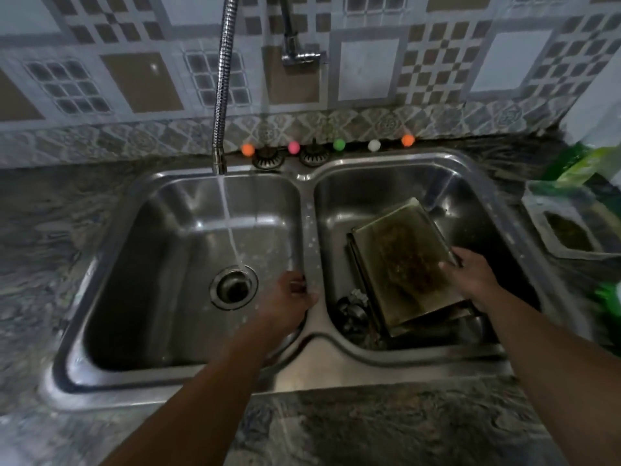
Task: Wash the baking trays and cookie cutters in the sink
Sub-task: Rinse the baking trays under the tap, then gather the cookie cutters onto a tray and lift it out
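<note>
A right hand (470, 274) is gripping the top soiled baking tray (403, 260), likely bound for the running water (228, 216), while the left hand (290, 297), fingers curled, is resting on the sink divider (311, 230).

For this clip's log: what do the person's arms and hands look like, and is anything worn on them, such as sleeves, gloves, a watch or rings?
Both forearms are bare for as far as the frame shows, with no sleeve edge in view. The left hand and the right hand wear no gloves. No watch or bracelet shows at either wrist. The picture is dim and blurred, so rings cannot be ruled out.
</note>
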